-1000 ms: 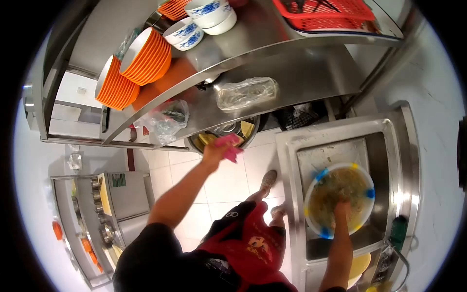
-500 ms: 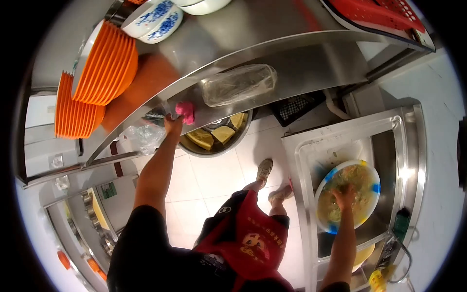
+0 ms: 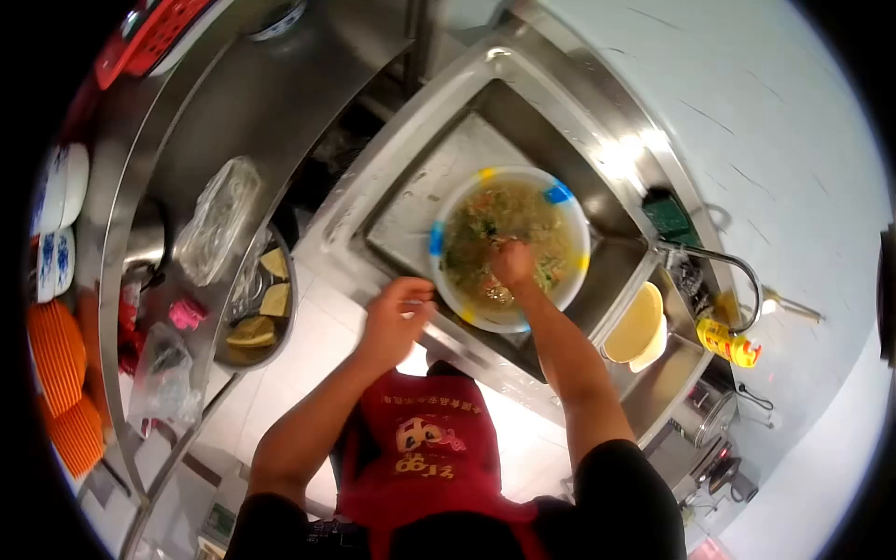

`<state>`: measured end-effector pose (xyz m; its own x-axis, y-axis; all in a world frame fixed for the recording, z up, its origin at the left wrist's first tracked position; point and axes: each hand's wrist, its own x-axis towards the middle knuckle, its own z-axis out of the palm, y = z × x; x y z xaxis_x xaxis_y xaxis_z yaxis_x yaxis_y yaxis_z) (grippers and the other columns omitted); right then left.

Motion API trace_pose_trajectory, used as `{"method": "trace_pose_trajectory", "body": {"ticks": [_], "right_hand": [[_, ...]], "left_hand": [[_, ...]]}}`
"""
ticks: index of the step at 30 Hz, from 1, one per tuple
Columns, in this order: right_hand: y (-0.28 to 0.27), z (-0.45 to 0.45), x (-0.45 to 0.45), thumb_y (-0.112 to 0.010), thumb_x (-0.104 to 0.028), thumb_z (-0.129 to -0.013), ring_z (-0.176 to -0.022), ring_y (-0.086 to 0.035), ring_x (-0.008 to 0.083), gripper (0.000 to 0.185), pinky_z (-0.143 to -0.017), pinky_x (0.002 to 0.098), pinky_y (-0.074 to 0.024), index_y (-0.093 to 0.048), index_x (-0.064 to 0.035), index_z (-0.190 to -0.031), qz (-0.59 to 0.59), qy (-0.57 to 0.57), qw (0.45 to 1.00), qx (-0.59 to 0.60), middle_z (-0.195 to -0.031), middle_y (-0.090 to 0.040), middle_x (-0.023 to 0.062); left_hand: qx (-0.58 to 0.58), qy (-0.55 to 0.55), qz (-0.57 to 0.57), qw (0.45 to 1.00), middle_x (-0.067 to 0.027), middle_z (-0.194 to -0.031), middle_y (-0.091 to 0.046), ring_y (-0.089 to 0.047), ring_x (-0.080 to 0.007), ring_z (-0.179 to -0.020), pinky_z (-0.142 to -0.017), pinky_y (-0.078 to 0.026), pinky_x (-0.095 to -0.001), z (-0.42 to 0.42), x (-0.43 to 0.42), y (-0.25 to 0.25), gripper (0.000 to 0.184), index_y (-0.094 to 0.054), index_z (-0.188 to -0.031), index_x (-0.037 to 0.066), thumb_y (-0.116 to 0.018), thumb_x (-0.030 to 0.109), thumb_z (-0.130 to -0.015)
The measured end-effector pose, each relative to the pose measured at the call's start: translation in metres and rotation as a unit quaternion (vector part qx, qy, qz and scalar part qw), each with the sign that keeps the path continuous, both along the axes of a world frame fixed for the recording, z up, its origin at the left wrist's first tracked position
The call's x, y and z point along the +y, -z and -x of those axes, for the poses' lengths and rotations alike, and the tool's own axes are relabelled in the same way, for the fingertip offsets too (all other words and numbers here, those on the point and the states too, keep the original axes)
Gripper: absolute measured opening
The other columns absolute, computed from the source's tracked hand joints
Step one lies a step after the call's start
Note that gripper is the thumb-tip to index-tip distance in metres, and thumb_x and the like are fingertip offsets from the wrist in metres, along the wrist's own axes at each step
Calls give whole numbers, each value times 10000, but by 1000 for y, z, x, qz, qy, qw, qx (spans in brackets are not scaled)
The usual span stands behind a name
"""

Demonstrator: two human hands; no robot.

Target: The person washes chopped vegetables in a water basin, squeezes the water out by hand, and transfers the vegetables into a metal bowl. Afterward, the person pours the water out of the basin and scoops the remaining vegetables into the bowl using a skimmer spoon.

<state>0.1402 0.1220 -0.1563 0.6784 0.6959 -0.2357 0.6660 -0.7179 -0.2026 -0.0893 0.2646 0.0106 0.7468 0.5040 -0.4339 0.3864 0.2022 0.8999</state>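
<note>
A large white basin (image 3: 446,290) with blue and yellow rim patches sits in the steel sink. Cloudy water with green, yellowish and reddish food scraps (image 3: 467,224) fills it. My right hand (image 3: 511,264) dips into the middle of this water with its fingers curled in; what they hold, if anything, is hidden. Just off the basin's lower left rim hovers my left hand (image 3: 397,315), its fingers loosely bent and apart, with nothing in them. A pink cloth-like thing (image 3: 188,314) lies on the steel shelf, well away from both hands.
The sink (image 3: 439,177) has a tap (image 3: 747,271), a yellow bottle (image 3: 728,343) and a yellow container (image 3: 637,322) on its right side. Left stand a metal pan (image 3: 287,322) with yellow pieces, a clear plastic bag (image 3: 219,219) and stacked orange bowls (image 3: 56,359).
My left hand has left the pink thing on the shelf and come across to the basin. The view has swung right toward the sink. My right hand is still in the basin.
</note>
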Motion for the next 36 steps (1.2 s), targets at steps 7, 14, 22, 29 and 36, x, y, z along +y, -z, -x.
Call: {"method": "trace_pose_trajectory", "body": {"ticks": [7, 14, 22, 29, 36], "right_hand": [[-55, -27, -44, -687, -360, -815, -1034, -613, 400, 588, -851, 461, -517, -526, -88, -1311, -82, 35, 964, 250, -1167, -581, 269], [1, -74, -65, -780, -468, -686, -1250, -444, 457, 989, -994, 464, -440, -298, -136, -1483, 64, 114, 966, 225, -1426, -313, 343], [48, -40, -63, -745, -265, -782, -1007, -575, 347, 764, -857, 423, -484, -370, -26, -1404, -75, 287, 841, 452, -1207, -553, 256], [28, 2, -55, -605, -143, -915, -745, -589, 239, 388, -644, 399, -490, -502, 41, -1240, -234, 358, 795, 430, -955, -632, 198], [-15, -3, -48, -570, -430, -933, -531, -558, 266, 502, -589, 415, -459, -642, 67, -926, -194, 311, 890, 269, -563, -567, 176]], "left_hand": [[82, 253, -261, 928, -179, -1388, -443, -412, -399, -1281, -1063, -361, -477, -159, -33, 137, 570, -491, -1315, 53, -695, 214, -808], [288, 343, -221, 866, -194, -1567, -153, -196, -421, -1417, -1128, -285, -486, -208, -31, 169, 1048, -78, -1537, 136, -712, 508, -791], [301, 222, 93, 923, -210, -1559, -163, -286, -375, -1393, -1107, -343, -481, -198, -65, 180, 905, -67, -1528, 63, -640, 373, -899], [337, 68, 146, 928, -228, -1502, -291, -396, -368, -1315, -980, -442, -502, -191, -83, 157, 704, -93, -1515, 29, -497, 277, -995], [337, 43, 55, 939, -276, -1373, -444, -554, -371, -1105, -883, -464, -492, -189, -80, 140, 721, -397, -1399, -40, -472, 526, -960]]}}
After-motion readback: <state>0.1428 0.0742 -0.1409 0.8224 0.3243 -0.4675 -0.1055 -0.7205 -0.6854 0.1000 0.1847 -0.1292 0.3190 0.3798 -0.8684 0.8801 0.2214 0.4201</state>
